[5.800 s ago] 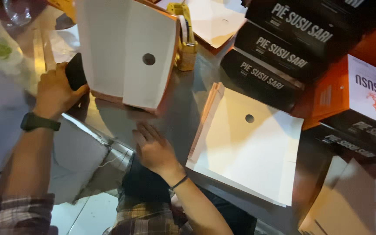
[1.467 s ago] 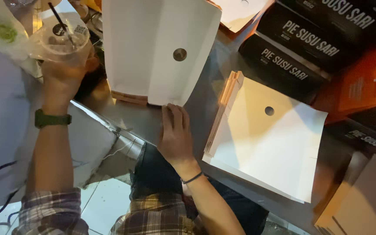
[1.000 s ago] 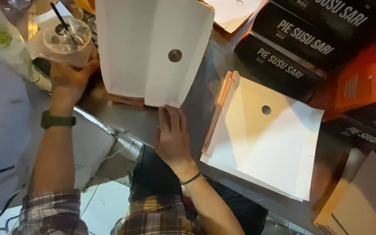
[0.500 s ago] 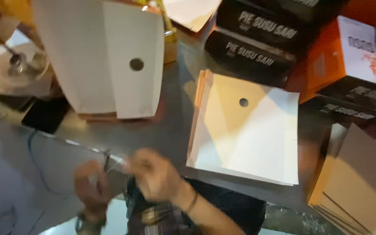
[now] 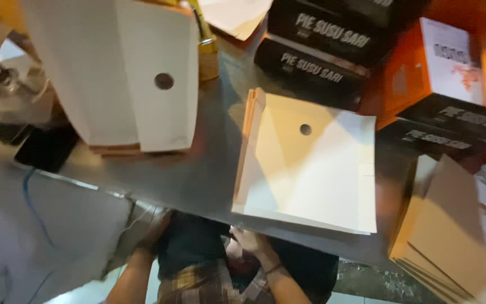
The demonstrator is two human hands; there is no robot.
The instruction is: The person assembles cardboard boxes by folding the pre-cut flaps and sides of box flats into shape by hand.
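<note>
Both hands are drawn back below the near edge of the grey metal table (image 5: 198, 180), close to the person's dark lap. The right hand (image 5: 251, 243) sits just under the near edge of the flat white cardboard sheet with a round hole (image 5: 310, 169), apart from it, its fingers loosely curled; whether they pinch anything cannot be told through the blur. The left hand (image 5: 156, 231) is to its left, beside the table edge, mostly smeared and half hidden, so its grip cannot be told either. Up and left from the hands stands the tall folded white cardboard box with a round hole (image 5: 125, 79), upright on the table, with a bare strip of tabletop between it and the flat sheet. Beyond the sheet, black printed cartons (image 5: 316, 56) crowd the far side, and an orange-and-white carton (image 5: 445, 62) sits further right. Right of the right hand, a stack of brown flat cardboard (image 5: 451, 236) runs out of view at the edge. A dark flat object (image 5: 43, 149) lies left of the folded box, too blurred to identify.
</note>
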